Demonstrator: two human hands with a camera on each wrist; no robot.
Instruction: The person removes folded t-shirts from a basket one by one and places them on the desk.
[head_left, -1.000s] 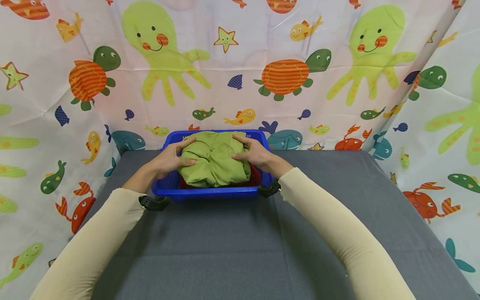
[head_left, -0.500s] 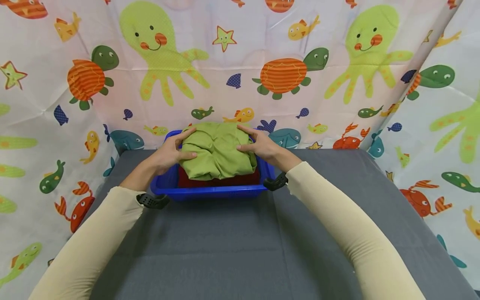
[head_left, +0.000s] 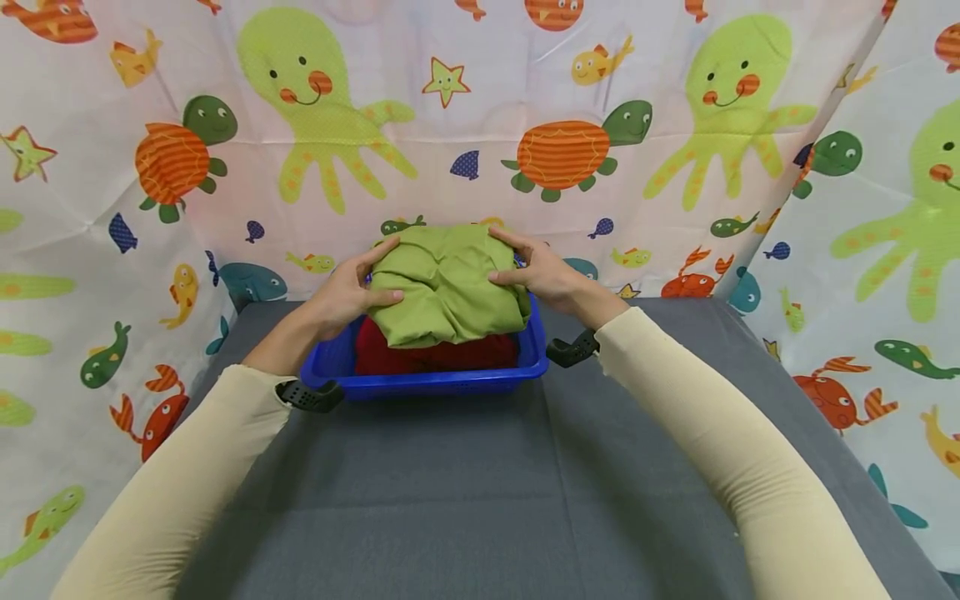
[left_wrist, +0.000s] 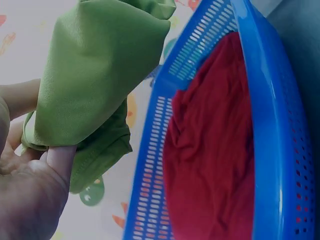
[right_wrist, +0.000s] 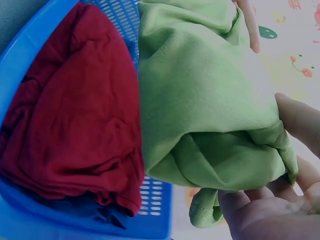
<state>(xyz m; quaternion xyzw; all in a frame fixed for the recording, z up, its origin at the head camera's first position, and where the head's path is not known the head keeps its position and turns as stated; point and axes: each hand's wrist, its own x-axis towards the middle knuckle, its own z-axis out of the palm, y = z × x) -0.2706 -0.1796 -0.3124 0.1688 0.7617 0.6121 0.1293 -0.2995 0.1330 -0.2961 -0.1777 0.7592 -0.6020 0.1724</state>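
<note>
A folded green garment (head_left: 453,283) is held up above the blue plastic basket (head_left: 442,383) by both hands. My left hand (head_left: 347,292) grips its left side, thumb in front and fingertips at the top edge. On the right side, my right hand (head_left: 546,273) holds it likewise; in the right wrist view several of its fingers (right_wrist: 297,117) wrap around and under the folds. Below, a red folded cloth (left_wrist: 215,145) lies in the basket. Dark blue fabric (right_wrist: 85,207) peeks out from under the red cloth in the right wrist view.
The basket stands at the back of a table with a grey cloth (head_left: 435,500). Close behind it hangs a white curtain (head_left: 480,75) printed with sea animals, which also runs along both sides. Each wrist wears a black strap (head_left: 309,396).
Both hands have lifted the green garment up from the basket, and more of the red cloth beneath now shows. The right hand has also shifted slightly to the right.
</note>
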